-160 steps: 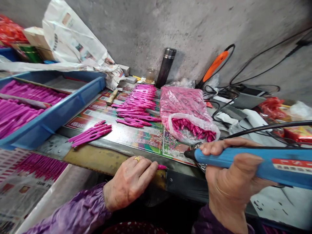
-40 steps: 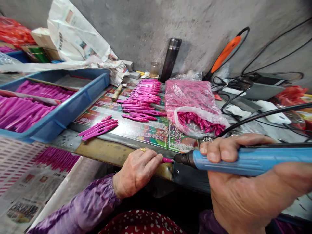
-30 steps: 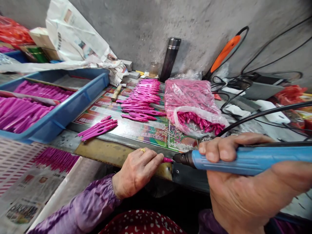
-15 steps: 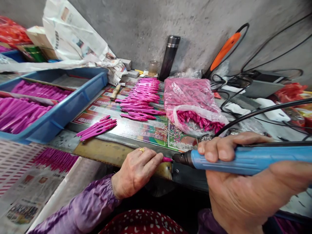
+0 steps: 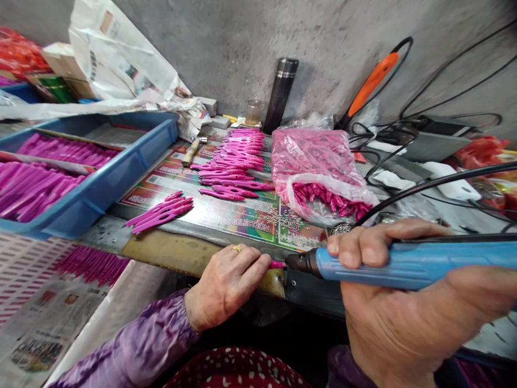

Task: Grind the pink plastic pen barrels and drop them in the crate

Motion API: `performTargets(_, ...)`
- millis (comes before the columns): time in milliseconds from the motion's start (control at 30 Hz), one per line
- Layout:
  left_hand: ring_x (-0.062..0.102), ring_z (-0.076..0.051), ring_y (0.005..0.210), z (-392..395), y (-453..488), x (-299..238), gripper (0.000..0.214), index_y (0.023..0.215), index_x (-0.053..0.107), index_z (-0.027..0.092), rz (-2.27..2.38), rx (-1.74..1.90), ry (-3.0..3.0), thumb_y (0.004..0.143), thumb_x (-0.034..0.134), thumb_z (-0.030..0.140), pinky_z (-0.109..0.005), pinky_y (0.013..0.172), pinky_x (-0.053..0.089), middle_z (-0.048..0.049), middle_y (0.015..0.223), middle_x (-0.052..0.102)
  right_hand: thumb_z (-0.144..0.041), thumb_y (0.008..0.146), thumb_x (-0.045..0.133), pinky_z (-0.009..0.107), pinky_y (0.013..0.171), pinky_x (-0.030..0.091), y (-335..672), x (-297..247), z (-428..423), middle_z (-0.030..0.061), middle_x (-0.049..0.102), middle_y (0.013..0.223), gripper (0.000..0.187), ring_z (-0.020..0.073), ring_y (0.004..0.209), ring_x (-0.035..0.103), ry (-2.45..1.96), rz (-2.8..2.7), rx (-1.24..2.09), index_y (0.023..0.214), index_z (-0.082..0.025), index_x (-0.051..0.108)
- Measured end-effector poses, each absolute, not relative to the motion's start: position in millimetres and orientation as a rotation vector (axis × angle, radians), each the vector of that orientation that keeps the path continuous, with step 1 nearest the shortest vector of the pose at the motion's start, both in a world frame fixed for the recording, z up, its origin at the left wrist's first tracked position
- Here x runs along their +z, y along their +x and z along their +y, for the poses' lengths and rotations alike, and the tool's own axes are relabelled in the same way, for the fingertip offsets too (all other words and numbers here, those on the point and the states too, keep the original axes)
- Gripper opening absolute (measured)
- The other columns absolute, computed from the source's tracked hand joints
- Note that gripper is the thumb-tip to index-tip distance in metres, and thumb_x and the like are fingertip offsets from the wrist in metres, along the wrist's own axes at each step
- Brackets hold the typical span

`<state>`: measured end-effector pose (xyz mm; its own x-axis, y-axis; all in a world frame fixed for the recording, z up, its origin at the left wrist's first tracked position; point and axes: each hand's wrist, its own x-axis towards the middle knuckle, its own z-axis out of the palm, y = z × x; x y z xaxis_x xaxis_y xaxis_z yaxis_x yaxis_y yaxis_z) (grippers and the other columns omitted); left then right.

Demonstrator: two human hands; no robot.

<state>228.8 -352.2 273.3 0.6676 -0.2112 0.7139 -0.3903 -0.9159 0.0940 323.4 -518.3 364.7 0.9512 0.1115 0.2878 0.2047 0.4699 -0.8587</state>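
L hand (image 5: pixel 226 288) at 6 o'clock: narrow pinch, fingertips on small magenta plastic piece (image 5: pixel 277 264), held over edge of counter (image 5: pixel 169 258). R hand (image 5: pixel 388 280) at 4 o'clock: full grip on blue corded pen-type tool (image 5: pixel 420 268), fingers close to blk tip (image 5: pixel 297 263). Tip sits just beside piece, in line w/ it; contact can't be confirmed. Handling as shown: short hold near tip, hands close together. More magenta pieces (image 5: pixel 232 167) lie in rows at 12 o'clock on printed sheet (image 5: pixel 246 226), legible word "SELECTION"; clear plastic bag (image 5: pixel 315 167) at 1 o'clock, blue tray (image 5: pixel 129 172) at 10 o'clock.
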Motion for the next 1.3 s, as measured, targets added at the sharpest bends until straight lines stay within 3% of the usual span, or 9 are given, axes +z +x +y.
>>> performTargets(233,0.058,-0.016,0.071,-351.0,228.2,274.0,0.017,0.115,0.06,0.012,-0.495,1.07,2.687,0.107,0.046,0.012,-0.031,0.064,0.046,-0.0058,0.089,0.071,-0.088,0.077,0.057,0.032,0.055,0.05,331.8,359.4,-520.0,-0.0076,0.049,0.052,0.062,0.0129,0.046,0.045,-1.166,-0.414,-0.098,0.073,-0.026,0.056)
performTargets(400,0.058,-0.017,0.071,-351.6,228.0,272.6,0.017,0.114,0.061,0.011,-0.48,1.051,2.693,0.107,0.046,0.013,-0.031,0.064,0.046,-0.0057,0.089,0.07,-0.09,0.074,0.058,0.033,0.056,0.051,329.3,360.7,-517.9,-0.0077,0.048,0.051,0.064,0.0134,0.046,0.046,-1.156,-0.405,-0.101,0.072,-0.026,0.054)
performTargets(533,0.061,-0.018,0.074,-352.0,229.9,273.1,0.021,0.118,0.061,0.01,-0.47,1.022,2.695,0.107,0.044,0.012,-0.03,0.066,0.048,-0.0062,0.091,0.071,-0.082,0.073,0.07,0.032,0.058,0.05,325.2,363.2,-518.4,-0.008,0.049,0.054,0.058,0.0132,0.049,0.048,-1.105,-0.352,-0.09,0.075,-0.026,0.056)
performTargets(667,0.062,-0.017,0.071,-353.8,230.4,274.2,0.021,0.108,0.064,0.013,-0.409,1.045,2.62,0.107,0.044,0.012,-0.028,0.065,0.048,-0.0056,0.088,0.071,-0.085,0.076,0.062,0.034,0.056,0.051,324.0,365.1,-523.0,-0.0071,0.05,0.055,0.059,0.0139,0.048,0.049,-1.121,-0.434,-0.127,0.077,-0.026,0.06)
performTargets(900,0.065,-0.013,0.072,-369.7,205.6,292.5,0.018,0.103,0.071,0.016,-0.026,0.731,2.241,0.105,0.053,0.018,-0.023,0.068,0.049,-0.0037,0.085,0.072,-0.06,0.083,0.075,0.032,0.058,0.051,315.4,372.5,-527.1,-0.0058,0.057,0.057,0.039,0.0131,0.051,0.052,-1.075,-0.582,-0.114,0.08,-0.022,0.066)
performTargets(1100,0.047,-0.007,0.05,-379.1,185.9,309.9,0.027,0.094,0.069,0.014,0.379,0.086,1.465,0.094,0.062,0.039,-0.019,0.048,0.033,0.0021,0.065,0.06,-0.067,0.086,0.07,0.034,0.06,0.049,298.5,375.5,-519.7,-0.0063,0.055,0.058,0.045,0.0132,0.051,0.053,-1.169,-0.58,-0.102,0.082,-0.023,0.063)
performTargets(1300,0.047,-0.005,0.042,-383.8,175.9,299.4,0.048,0.094,0.062,0.013,0.499,0.051,1.169,0.081,0.075,0.057,-0.018,0.043,0.031,0.0019,0.062,0.062,-0.075,0.084,0.066,0.034,0.063,0.051,288.0,372.8,-513.8,-0.0065,0.057,0.06,0.051,0.0123,0.055,0.055,-1.187,-0.617,-0.057,0.085,-0.024,0.063)
